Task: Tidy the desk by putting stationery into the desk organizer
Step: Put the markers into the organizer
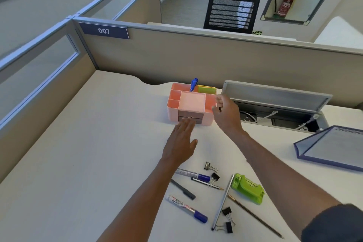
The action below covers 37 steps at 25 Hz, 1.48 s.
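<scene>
At the far middle of the surface [98, 163] sits the pink organizer [191, 104]; my left grip [181, 143], fingers straight, touches its drawer front, my right grip [225, 113] hovers curled at its right edge, whether pinching anything I cannot tell.

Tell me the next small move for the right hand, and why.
Probably lower the right hand and release the small dark item it seems to pinch; it hovers over the organizer's right compartment, while the left hand lies flat at the drawer front.
</scene>
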Each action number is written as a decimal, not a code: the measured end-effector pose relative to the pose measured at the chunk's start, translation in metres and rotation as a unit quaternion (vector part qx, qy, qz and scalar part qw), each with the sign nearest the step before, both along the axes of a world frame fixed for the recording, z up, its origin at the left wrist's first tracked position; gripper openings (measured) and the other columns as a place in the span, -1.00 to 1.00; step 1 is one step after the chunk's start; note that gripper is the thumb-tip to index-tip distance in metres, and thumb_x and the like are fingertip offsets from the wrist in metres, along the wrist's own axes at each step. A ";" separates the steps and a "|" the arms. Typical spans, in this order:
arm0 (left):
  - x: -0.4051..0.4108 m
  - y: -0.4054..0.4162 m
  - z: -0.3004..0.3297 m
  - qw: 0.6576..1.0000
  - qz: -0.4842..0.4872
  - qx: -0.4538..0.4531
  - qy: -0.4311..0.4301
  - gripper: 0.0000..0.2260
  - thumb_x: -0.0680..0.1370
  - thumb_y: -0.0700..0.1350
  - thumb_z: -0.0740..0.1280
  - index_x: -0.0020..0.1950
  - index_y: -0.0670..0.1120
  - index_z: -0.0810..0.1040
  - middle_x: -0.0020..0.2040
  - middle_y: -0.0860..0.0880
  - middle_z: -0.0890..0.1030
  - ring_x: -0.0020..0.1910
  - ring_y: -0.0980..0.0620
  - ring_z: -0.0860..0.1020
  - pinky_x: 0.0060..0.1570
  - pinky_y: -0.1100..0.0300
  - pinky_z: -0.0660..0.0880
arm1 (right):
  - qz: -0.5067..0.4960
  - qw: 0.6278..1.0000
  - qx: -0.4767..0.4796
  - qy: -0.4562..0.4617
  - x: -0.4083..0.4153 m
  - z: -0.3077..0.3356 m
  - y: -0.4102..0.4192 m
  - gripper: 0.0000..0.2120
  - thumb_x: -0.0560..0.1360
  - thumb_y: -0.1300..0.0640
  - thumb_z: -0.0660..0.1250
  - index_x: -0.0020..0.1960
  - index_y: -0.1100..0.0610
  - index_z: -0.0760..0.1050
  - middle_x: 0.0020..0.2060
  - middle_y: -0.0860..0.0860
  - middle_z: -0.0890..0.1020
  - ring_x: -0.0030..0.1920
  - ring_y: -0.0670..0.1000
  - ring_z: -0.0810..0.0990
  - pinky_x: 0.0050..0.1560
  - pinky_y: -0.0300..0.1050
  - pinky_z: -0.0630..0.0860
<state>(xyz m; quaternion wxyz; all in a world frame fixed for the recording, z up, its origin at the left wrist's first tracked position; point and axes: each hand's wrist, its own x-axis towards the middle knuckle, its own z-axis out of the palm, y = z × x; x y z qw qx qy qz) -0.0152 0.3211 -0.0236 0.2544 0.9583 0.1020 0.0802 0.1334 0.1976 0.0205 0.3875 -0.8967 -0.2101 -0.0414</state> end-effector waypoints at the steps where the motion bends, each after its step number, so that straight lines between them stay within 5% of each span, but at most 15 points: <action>1: -0.009 -0.009 -0.001 1.000 -0.006 -0.002 0.013 -0.42 0.59 0.01 0.30 0.56 -0.02 0.15 0.57 0.02 0.15 0.55 0.03 0.07 0.47 0.06 0.11 | 0.005 1.000 0.001 0.013 -0.010 -0.004 -0.015 -0.73 0.55 0.17 0.34 0.24 0.15 0.50 0.16 0.06 0.63 0.17 0.07 0.59 0.18 0.03 0.56; 8: -0.069 -0.064 -0.015 0.998 -0.039 -0.042 0.036 -0.51 0.60 -0.19 0.29 0.51 -0.02 0.26 0.52 0.02 0.27 0.51 0.06 0.19 0.42 0.20 0.18 | 0.013 0.999 -0.001 0.051 -0.089 -0.034 -0.104 -0.71 0.52 0.23 0.35 0.23 0.11 0.50 0.17 0.00 0.60 0.13 0.01 0.56 0.19 0.04 0.52; 13: -0.122 -0.084 -0.023 0.996 -0.075 0.020 -0.037 -0.49 0.38 -0.45 0.41 0.27 -0.09 0.53 0.25 -0.05 0.55 0.27 -0.04 0.49 0.10 0.09 0.55 | 0.065 0.998 -0.024 0.005 -0.163 -0.056 -0.132 -0.69 0.51 0.28 0.35 0.23 0.10 0.49 0.20 -0.04 0.54 0.23 -0.03 0.51 0.27 -0.07 0.46; 19: -0.180 -0.086 -0.028 0.993 -0.063 0.089 -0.039 -0.54 0.33 -0.43 0.42 0.11 0.01 0.60 0.10 0.08 0.57 0.12 0.03 0.50 -0.03 0.22 0.46 | 0.130 0.990 -0.051 -0.023 -0.228 -0.079 -0.146 -0.59 0.48 0.30 0.38 0.30 0.09 0.45 0.30 -0.05 0.46 0.33 -0.06 0.40 0.38 -0.27 0.28; 23: -0.202 -0.090 -0.031 0.993 -0.039 0.109 -0.015 -0.62 0.38 -0.36 0.42 0.09 0.02 0.61 0.06 0.07 0.57 0.09 0.01 0.49 -0.06 0.20 0.43 | 0.160 0.984 -0.076 -0.028 -0.243 -0.087 -0.152 -0.62 0.48 0.26 0.37 0.28 0.07 0.47 0.29 -0.06 0.46 0.32 -0.07 0.40 0.33 -0.23 0.36; 31: -0.209 -0.098 -0.036 0.990 -0.010 0.135 0.035 -0.52 0.39 -0.35 0.44 0.26 -0.02 0.54 0.20 -0.02 0.56 0.14 -0.08 0.51 -0.01 0.11 0.50 | 0.183 0.978 -0.087 -0.040 -0.257 -0.090 -0.153 -0.63 0.50 0.22 0.37 0.28 0.06 0.47 0.30 -0.06 0.46 0.34 -0.09 0.37 0.36 -0.23 0.33; 37: -0.204 -0.093 -0.041 0.987 0.007 0.150 0.065 -0.65 0.43 -0.34 0.35 0.14 -0.03 0.54 0.13 0.00 0.56 0.10 -0.04 0.45 0.03 0.08 0.46 | 0.202 0.975 -0.087 -0.034 -0.262 -0.093 -0.151 -0.63 0.52 0.20 0.33 0.31 0.02 0.45 0.34 -0.10 0.42 0.36 -0.13 0.35 0.36 -0.27 0.32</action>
